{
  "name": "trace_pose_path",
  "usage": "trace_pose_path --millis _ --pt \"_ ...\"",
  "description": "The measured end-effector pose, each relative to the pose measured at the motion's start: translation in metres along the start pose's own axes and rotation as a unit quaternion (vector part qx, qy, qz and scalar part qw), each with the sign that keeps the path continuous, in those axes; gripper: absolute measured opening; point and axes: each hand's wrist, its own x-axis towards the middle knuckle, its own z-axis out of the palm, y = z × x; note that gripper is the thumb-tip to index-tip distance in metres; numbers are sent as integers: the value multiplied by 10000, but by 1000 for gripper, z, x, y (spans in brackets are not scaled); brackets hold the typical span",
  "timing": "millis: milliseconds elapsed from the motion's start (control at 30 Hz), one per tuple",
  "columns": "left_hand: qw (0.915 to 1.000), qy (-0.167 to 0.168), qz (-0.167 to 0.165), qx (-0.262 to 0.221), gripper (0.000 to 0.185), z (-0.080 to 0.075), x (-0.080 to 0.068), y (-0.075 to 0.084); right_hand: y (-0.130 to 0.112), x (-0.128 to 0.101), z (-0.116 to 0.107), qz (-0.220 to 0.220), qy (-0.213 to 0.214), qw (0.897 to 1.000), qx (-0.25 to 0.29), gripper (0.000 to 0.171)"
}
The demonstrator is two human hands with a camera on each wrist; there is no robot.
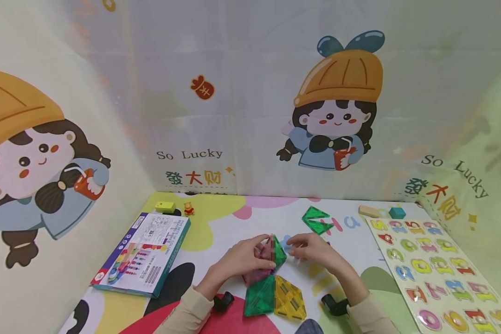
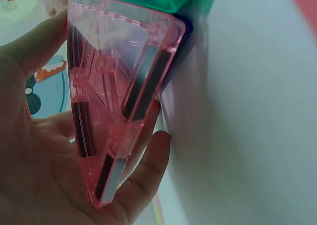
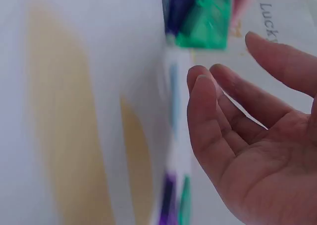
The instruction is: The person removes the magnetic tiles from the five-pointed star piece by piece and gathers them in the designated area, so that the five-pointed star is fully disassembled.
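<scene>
My left hand (image 1: pixel 250 257) grips a clear pink triangular magnetic tile (image 2: pixel 114 101), standing it upright on the mat; thumb and fingers (image 2: pixel 143 175) wrap round its edges. A green triangle tile (image 1: pixel 279 250) leans against the pink one at the top. My right hand (image 1: pixel 306 248) hovers just right of the green tile (image 3: pixel 203 22) with fingers relaxed and spread, holding nothing (image 3: pixel 233 86). Flat on the mat before the standing pair lie a green triangle (image 1: pixel 259 297) and a yellow triangle (image 1: pixel 290 301), edge to edge.
Two more green triangles (image 1: pixel 317 220) lie farther back. A toy box (image 1: pixel 144 253) lies at the left, a number puzzle board (image 1: pixel 442 273) at the right. A yellow block (image 1: pixel 164 206), a small bear figure (image 1: pixel 188 208), a wooden block (image 1: pixel 371 211) and a teal cube (image 1: pixel 397 212) line the padded back wall.
</scene>
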Motion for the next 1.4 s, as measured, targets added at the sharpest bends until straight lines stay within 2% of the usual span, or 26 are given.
trace_pose_path --millis 100,233,467,700,1000,1167,1400 --pt "10000 -56 14 81 87 3 2 1 -1 10 11 -23 -245 9995 196 34" --pt "9994 4 65 337 91 6 3 3 -1 15 17 93 -197 9995 209 28" --pt "9956 167 26 921 94 7 1 7 0 19 20 390 -97 9969 681 24" --pt "9923 258 -33 1208 93 6 -2 7 3 22 22 330 -239 9930 1109 25" --pt "9887 348 20 1461 92 5 -3 8 10 23 17 244 -415 9833 1757 26" --pt "9880 389 36 1494 89 5 -3 7 15 22 14 261 -527 9732 2223 21" --pt "9876 447 102 1501 88 5 -1 4 16 20 9 259 -866 9520 2926 15"
